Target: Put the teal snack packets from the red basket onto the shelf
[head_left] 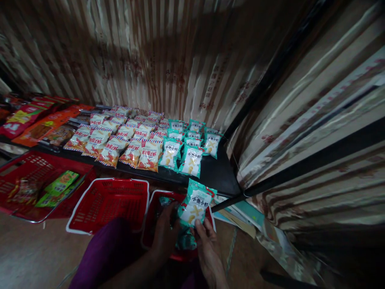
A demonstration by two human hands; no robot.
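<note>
Black snack-lined shelf (215,172) stood behind | right hand (207,243) pinched teal packet (193,204) over red basket (148,225) | left hand (164,229) beside it, grip unclear | step seemingly packet-handling; next move called for steady pinch

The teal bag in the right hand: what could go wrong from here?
The right hand holds the teal bag near its bottom, so it might tip or slip. The front orange-and-white bags stand close to the front edge of the shelf, so a bump could knock one off.
</note>
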